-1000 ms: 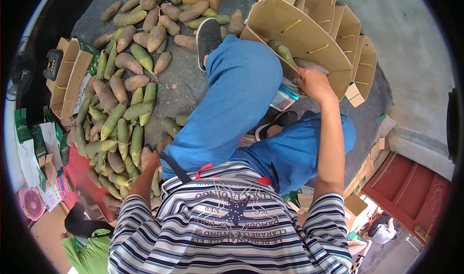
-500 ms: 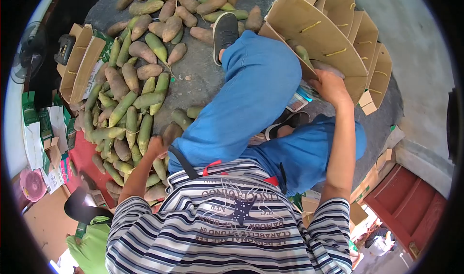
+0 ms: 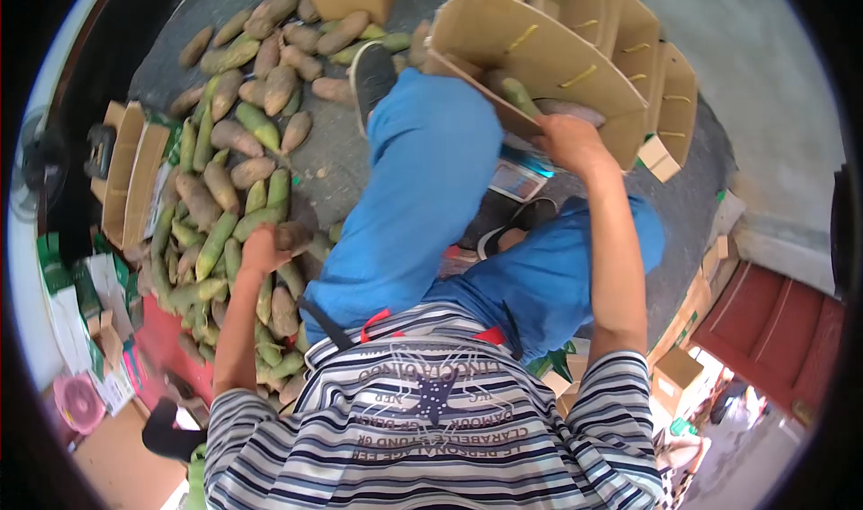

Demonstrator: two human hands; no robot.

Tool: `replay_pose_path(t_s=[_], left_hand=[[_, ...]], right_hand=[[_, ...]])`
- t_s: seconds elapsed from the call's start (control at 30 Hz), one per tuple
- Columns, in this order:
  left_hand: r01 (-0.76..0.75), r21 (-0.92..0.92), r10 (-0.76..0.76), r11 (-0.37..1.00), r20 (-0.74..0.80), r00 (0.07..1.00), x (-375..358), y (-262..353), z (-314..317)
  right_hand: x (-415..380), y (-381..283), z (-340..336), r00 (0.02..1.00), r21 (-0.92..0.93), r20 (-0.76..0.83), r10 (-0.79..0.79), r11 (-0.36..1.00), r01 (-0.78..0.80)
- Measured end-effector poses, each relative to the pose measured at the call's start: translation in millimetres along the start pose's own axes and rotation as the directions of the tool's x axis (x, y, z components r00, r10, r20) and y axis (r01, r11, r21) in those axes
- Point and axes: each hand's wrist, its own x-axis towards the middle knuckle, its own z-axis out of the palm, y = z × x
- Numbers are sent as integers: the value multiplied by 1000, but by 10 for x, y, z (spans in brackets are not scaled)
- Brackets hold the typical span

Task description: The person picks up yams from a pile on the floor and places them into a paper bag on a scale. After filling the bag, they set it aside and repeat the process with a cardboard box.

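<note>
while fingers of right hand (image 3: 573,143) clasp carton rim (image 3: 503,106), those of left hand (image 3: 266,251) grasp brown tuber (image 3: 295,238) near bare floor (image 3: 334,155).

Shirt (image 3: 431,420) striped in navy, grey and white; trousers (image 3: 431,168) coloured plain blue. Green vegetables (image 3: 216,245) tinged yellow; brown vegetables (image 3: 279,88) tinted pinkish. Carton (image 3: 557,70) coloured tan, threaded with yellow cords (image 3: 521,38).

The left hand (image 3: 267,249) is held palm down with fingers curled; the right hand (image 3: 573,143) is extended farther forward, fingers bent.
</note>
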Motion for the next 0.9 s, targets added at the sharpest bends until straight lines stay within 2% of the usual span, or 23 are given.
replay_pose_path(t_s=[0.03,0.13,0.23,0.3,0.37,0.43,0.5,0.6,0.67,0.73,0.8,0.9], left_hand=[[18,-30,-18,999,-13,1000,67,46,-152],[-128,-295,68,947,-204,977,150,458,-873],[-350,-213,172,912,-575,800,269,879,-1373],[-400,-289,155,870,-610,778,256,1375,-1815],[-524,-256,227,812,-689,689,270,1836,-2125],[-648,-358,302,673,-666,682,387,2233,-2305],[-681,-314,408,662,-611,678,536,2575,-2395],[-728,-123,406,674,-762,505,800,2820,-2256],[-727,-220,358,651,-755,550,834,2740,-2155],[-706,-296,328,644,-727,604,881,2491,-1948],[-530,-402,256,747,-561,787,993,2006,-1544],[-362,-334,240,870,-352,905,880,1239,-803]], right_hand=[[-4,5,1,1000,6,-3,-15,1000,15],[-9,-37,-40,1000,-29,8,6,1000,-6],[-2,4,40,999,6,-40,-13,1000,14],[-20,-2,33,999,10,-42,-9,1000,9],[-15,-18,15,1000,-13,-20,6,1000,-6],[-14,-17,10,1000,-16,-20,7,1000,-7],[-14,-24,1,1000,-20,-15,10,1000,-10],[-7,-34,-12,1000,-19,-16,3,1000,-4],[-29,-21,-12,999,-14,-29,-17,1000,16],[-52,-41,-71,999,11,-39,36,999,-36],[-54,-31,-116,997,30,-44,58,998,-56],[-40,17,-108,999,18,-15,44,999,-44]])
